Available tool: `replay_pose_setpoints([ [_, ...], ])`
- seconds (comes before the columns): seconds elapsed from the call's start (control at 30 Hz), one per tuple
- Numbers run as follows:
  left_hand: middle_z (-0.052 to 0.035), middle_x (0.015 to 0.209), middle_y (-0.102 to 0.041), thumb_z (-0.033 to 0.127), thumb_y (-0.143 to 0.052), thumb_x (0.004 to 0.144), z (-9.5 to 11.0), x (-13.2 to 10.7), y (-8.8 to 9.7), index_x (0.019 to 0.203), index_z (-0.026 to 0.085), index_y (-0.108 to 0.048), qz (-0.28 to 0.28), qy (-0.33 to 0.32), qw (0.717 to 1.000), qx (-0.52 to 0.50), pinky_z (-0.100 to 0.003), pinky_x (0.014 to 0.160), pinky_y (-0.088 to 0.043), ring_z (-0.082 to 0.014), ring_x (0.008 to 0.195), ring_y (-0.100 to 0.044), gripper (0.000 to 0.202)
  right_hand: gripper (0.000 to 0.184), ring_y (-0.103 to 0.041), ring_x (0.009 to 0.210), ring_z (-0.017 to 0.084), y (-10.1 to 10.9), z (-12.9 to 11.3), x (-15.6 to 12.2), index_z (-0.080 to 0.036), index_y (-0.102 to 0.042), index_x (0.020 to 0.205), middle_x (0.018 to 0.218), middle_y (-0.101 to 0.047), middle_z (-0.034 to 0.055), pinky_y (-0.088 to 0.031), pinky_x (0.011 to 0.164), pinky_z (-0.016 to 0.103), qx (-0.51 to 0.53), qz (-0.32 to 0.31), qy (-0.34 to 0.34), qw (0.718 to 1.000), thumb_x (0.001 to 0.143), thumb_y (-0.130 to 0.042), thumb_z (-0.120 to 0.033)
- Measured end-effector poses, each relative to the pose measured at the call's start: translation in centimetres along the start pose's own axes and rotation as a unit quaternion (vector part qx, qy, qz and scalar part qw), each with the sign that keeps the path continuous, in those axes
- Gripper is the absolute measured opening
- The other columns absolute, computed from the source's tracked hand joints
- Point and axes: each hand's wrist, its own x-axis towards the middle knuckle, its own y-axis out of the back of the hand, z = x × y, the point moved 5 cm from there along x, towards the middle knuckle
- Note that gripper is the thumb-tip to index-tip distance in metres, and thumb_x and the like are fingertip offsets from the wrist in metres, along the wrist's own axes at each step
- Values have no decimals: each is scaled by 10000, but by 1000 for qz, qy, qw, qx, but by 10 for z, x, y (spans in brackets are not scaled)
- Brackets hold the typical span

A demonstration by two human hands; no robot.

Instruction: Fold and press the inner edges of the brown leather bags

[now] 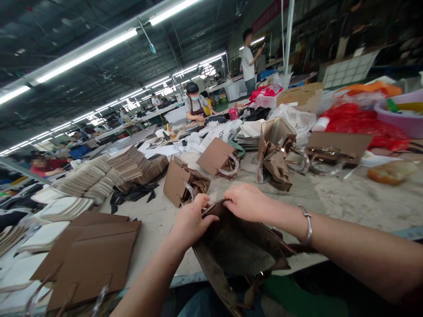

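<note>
A brown handbag [241, 242] lies tilted at the near edge of the table, its dark inside facing me. My left hand [190, 220] grips the bag's upper edge at its left, with the thumb on the inner side. Close beside it, my right hand [244, 201] pinches the same edge; a silver bangle [308, 224] circles that wrist. Straps and a small metal fitting hang at the bag's lower right. Just beyond my left hand sits a small brown bag [180, 180] with a plastic-wrapped handle.
Flat brown panels with handles [99, 251] lie at left, near stacked cut pieces [95, 176]. More part-made bags [277, 149] stand farther back on the table [350, 198]. At right are red plastic [360, 123] and a purple basin [403, 116]. A co-worker [194, 103] sits across.
</note>
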Motion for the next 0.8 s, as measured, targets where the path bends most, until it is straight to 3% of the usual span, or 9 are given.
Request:
replay_pose_setpoints([
  [0.1,27,868,-655,343,-644,765,1,-1,0,950,252,-514,14,-18,999,24,-270,689,-438,-178,804,-623,243,253,-621,829,212,0,1,-3,-198,-684,811,855,-701,58,-414,697,289,11,4,7,1000,846,-458,-307],
  [0.2,3,951,-644,315,-637,777,5,-5,4,985,239,-512,64,-44,996,34,-282,728,-459,-175,847,-615,255,233,-616,893,206,1,1,-3,-227,-677,952,940,-700,39,-411,740,285,32,12,30,999,843,-482,-293],
  [0.3,-26,1090,-608,270,-612,803,16,-11,10,939,225,-547,105,-128,984,66,-311,845,-453,-184,973,-578,158,264,-609,925,204,2,1,-3,-240,-662,1041,997,-692,41,-408,768,284,37,17,39,998,844,-496,-298],
  [0.4,-22,1060,-614,244,-607,810,25,-13,13,856,218,-579,119,-183,971,102,-356,943,-410,-183,983,-565,59,247,-610,895,206,2,1,-3,-223,-690,979,943,-698,53,-406,758,283,24,17,38,999,840,-500,-299],
  [0.6,-32,933,-635,242,-581,827,24,-12,12,787,198,-598,148,-176,968,103,-328,877,-449,-169,879,-582,62,264,-609,821,194,3,3,-5,-218,-699,889,870,-694,49,-390,679,269,11,23,34,999,851,-493,-378],
  [0.8,-21,902,-640,211,-577,818,16,-8,5,730,191,-576,127,-119,984,30,-254,747,-464,-139,817,-592,90,274,-605,800,183,4,5,-1,-246,-691,902,859,-683,35,-383,637,254,8,10,41,999,852,-497,-433],
])
